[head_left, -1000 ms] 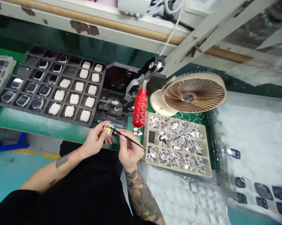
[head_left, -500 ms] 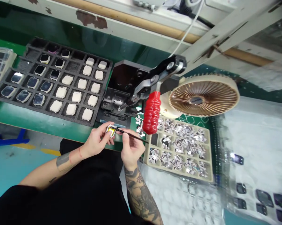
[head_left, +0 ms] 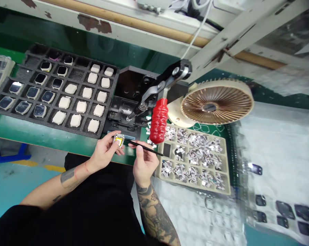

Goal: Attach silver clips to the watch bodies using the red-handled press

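Note:
Between the thumb and fingers of my left hand [head_left: 104, 150] is a small watch case [head_left: 118, 140] with a yellow and white inside facing up. My right hand [head_left: 144, 162] grips black tweezers [head_left: 146, 148], whose tips point left and end close to the case's right side. Both hands are over the front edge of the green bench, just below a black press [head_left: 126, 114] with a red handle [head_left: 159, 121]. Left of the press lies a dark foam tray [head_left: 74, 128] with watch cases, some showing dark screens and others pale backs.
A beige compartment tray [head_left: 227, 167] full of small silvery pieces stands right of my right hand. Behind it is a round fan [head_left: 217, 104]. Clear plastic trays [head_left: 280, 147] with dark watch parts lie far right.
The tweezer tips have drawn back from over the watch case to its right side. My left hand has tilted the case, showing more of its inside. The whole view has shifted slightly.

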`<state>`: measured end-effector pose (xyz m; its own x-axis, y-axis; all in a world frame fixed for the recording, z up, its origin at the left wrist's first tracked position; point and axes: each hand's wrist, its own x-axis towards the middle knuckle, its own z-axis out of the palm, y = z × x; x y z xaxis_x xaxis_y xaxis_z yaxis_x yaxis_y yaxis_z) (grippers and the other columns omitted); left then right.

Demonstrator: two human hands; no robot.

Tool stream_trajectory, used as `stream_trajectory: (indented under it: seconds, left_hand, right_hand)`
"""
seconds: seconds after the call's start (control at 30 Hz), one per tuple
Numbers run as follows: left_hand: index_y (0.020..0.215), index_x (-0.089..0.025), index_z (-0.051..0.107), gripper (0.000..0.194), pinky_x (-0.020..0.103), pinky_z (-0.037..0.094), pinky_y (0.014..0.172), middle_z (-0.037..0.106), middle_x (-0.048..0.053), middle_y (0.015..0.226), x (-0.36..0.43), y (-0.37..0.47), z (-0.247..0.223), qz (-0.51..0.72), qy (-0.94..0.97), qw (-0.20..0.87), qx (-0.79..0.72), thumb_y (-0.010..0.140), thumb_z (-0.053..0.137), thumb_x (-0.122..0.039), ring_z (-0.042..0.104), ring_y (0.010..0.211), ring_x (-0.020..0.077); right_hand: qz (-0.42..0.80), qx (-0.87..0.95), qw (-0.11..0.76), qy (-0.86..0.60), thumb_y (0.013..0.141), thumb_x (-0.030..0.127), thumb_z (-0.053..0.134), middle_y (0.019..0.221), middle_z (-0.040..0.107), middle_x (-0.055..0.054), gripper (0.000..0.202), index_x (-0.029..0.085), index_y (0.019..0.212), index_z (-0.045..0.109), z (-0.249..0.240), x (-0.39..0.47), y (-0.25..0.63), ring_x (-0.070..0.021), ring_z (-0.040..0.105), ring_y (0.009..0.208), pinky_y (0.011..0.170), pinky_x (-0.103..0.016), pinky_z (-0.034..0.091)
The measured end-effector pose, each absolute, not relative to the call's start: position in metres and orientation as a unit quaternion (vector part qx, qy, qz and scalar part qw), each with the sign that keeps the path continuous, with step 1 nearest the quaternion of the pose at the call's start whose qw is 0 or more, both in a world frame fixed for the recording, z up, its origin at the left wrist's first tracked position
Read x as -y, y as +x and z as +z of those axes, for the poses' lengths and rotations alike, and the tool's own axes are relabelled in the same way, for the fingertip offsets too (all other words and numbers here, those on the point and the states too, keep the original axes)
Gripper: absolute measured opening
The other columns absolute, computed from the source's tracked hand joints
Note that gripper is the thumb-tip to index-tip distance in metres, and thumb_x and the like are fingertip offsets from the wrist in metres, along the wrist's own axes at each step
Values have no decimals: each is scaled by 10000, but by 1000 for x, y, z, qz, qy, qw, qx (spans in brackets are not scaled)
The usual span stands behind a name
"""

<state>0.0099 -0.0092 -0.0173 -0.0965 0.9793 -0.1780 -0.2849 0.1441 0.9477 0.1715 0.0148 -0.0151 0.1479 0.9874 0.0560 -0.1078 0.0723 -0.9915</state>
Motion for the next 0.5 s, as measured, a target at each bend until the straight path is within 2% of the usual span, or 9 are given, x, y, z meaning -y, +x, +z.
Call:
stream_trajectory:
  seconds: [0.2,0.33,0.43,0.5]
  left_hand:
    - [1492,-187,604,525,316,679,695,808,72,934,10,11,-17,560,349,569,-492,1071,692,-489,824,751,213]
    - [1456,-175,632,538,336,692,707,810,81,932,8,10,-14,557,339,573,-496,1062,690,-537,828,753,224]
    - [1397,-157,658,558,346,692,666,808,89,892,2,11,-10,551,309,580,-515,1052,673,-595,823,713,235]
    - [1381,-159,659,572,347,683,628,803,75,855,-1,12,-8,545,298,582,-526,1013,733,-590,810,670,235]
  right_hand:
    - [470,423,608,-480,1023,346,752,1037,826,-63,154,214,1093,787,-12,-17,178,-201,824,857,830,-366,689]
    - [485,435,581,-488,1013,365,762,1060,828,-76,177,208,1089,792,-13,-15,173,-208,817,866,851,-383,687]
    - [532,402,593,-451,1016,362,752,991,806,-50,145,220,1045,762,-6,-12,176,-179,782,791,782,-356,660]
    - [560,387,609,-407,1004,391,756,898,767,-29,160,235,999,721,9,-13,196,-174,746,758,696,-332,625]
